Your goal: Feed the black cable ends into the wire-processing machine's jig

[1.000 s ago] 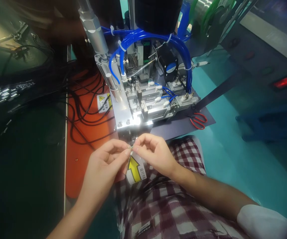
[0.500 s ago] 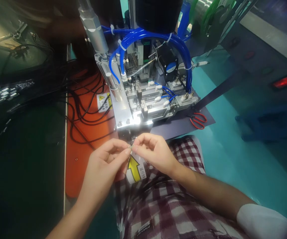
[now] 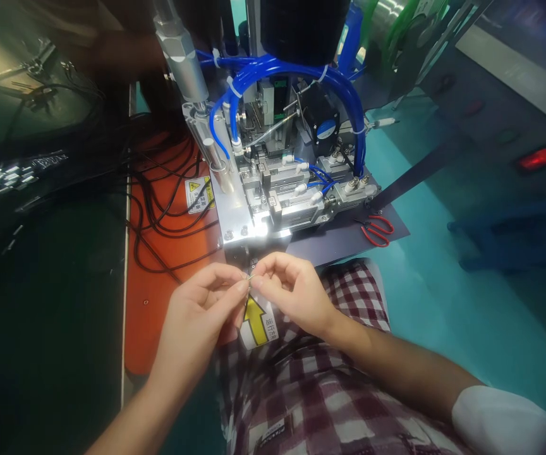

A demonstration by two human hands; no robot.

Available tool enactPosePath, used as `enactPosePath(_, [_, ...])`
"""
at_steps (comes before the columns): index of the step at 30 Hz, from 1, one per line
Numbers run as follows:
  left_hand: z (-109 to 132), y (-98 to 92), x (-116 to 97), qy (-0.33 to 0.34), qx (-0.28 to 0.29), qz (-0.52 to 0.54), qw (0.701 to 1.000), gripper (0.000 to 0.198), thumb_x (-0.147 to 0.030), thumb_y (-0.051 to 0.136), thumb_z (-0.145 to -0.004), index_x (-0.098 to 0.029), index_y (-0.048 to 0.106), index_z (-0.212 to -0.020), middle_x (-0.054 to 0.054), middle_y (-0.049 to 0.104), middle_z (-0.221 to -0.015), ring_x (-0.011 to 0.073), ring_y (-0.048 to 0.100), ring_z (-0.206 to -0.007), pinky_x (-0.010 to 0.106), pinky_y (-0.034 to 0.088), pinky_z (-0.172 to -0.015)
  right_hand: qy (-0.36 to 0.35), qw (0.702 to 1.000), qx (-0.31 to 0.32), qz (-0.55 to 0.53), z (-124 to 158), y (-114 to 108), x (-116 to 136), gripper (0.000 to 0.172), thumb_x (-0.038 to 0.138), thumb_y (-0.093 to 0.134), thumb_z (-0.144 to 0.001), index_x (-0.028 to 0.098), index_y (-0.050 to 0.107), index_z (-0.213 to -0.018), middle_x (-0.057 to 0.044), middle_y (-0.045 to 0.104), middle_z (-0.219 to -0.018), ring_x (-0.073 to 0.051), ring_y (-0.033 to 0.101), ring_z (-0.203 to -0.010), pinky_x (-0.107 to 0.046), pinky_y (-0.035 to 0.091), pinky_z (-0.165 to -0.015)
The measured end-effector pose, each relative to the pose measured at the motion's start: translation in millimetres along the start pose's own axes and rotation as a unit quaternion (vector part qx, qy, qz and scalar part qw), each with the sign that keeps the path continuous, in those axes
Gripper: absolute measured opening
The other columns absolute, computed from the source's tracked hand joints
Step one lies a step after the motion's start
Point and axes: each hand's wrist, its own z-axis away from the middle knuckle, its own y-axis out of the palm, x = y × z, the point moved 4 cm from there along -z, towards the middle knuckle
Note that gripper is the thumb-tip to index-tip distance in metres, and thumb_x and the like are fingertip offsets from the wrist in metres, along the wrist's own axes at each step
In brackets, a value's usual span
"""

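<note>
My left hand [image 3: 206, 302] and my right hand [image 3: 296, 287] meet fingertip to fingertip, just in front of the metal machine [image 3: 277, 196]. Both are closed in a pinch on a thin, pale, wire-like piece [image 3: 250, 277]. Only a short bit of it shows between the fingertips, and its exact kind is too small to make out. Below the fingers lies a white label with a yellow arrow [image 3: 256, 322], partly covered by my left hand.
Black cables [image 3: 152, 221] run over the orange board [image 3: 182, 243] on the left. Red-handled pliers [image 3: 378, 230] lie on the dark plate right of the machine. Blue air hoses [image 3: 296, 66] arch above it. A green-rimmed spool [image 3: 389, 28] stands at the back right.
Both hands hold nearly the same pose, fingertips together. Slightly more of the thin piece shows between them. The view has shifted very little.
</note>
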Motion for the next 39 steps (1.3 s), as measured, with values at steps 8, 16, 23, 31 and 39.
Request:
enactPosePath(8, [-1,-2.2,4,0.01,-0.001,-0.005,1.0,0.029,-0.047,0.075,-0.076,-0.022,0.062,-0.083,-0.003,0.054,-0.049,0.0107,0.045,-0.043,0.018,0.038,-0.039,0.033,0.999,0.014,-0.037,-5,1,0,0.015,0.028,0.07,-0.073,0.017,0.059,-0.071,0.003,0.056,-0.061,-0.007,0.042,-0.049,-0.02,0.034,-0.045])
enactPosePath(16, [3,0.3,1,-0.003,-0.005,0.02,1.0,0.027,-0.044,0.076,-0.074,-0.021,0.062,-0.079,-0.003,0.054,-0.049,0.0102,0.044,-0.042,0.019,0.039,-0.039,-0.112,0.99,-0.042,0.078,6,0,4,0.01,0.024,0.066,-0.078,0.019,0.059,-0.071,0.002,0.054,-0.065,-0.01,0.043,-0.056,-0.025,0.038,-0.054])
enactPosePath(23, [0,-1.6,3,-0.004,-0.013,0.004,1.0,0.03,-0.046,0.076,-0.075,-0.019,0.063,-0.08,-0.004,0.052,-0.046,0.0093,0.042,-0.039,0.019,0.038,-0.038,0.019,0.999,0.025,-0.032,-5,-2,-8,0.015,0.031,0.064,-0.083,0.018,0.06,-0.077,0.002,0.058,-0.067,-0.01,0.051,-0.058,-0.023,0.041,-0.053])
enactPosePath(31, [-2,-2.7,5,0.0,-0.008,-0.004,1.0,0.029,-0.045,0.076,-0.075,-0.019,0.063,-0.079,-0.004,0.052,-0.047,0.009,0.043,-0.042,0.019,0.04,-0.041,-0.09,0.984,0.028,0.153,-3,-5,5,0.016,0.031,0.059,-0.09,0.018,0.06,-0.081,0.002,0.06,-0.073,-0.01,0.05,-0.06,-0.025,0.039,-0.058])
enactPosePath(39, [-2,-2.8,-5,0.068,0.004,-0.137,0.988,0.028,-0.048,0.072,-0.078,-0.02,0.068,-0.086,-0.002,0.057,-0.059,0.0114,0.05,-0.047,0.021,0.042,-0.04,-0.084,0.99,0.048,0.103,-5,-9,2,0.014,0.027,0.059,-0.09,0.018,0.057,-0.079,0.002,0.057,-0.072,-0.01,0.05,-0.062,-0.024,0.039,-0.058])
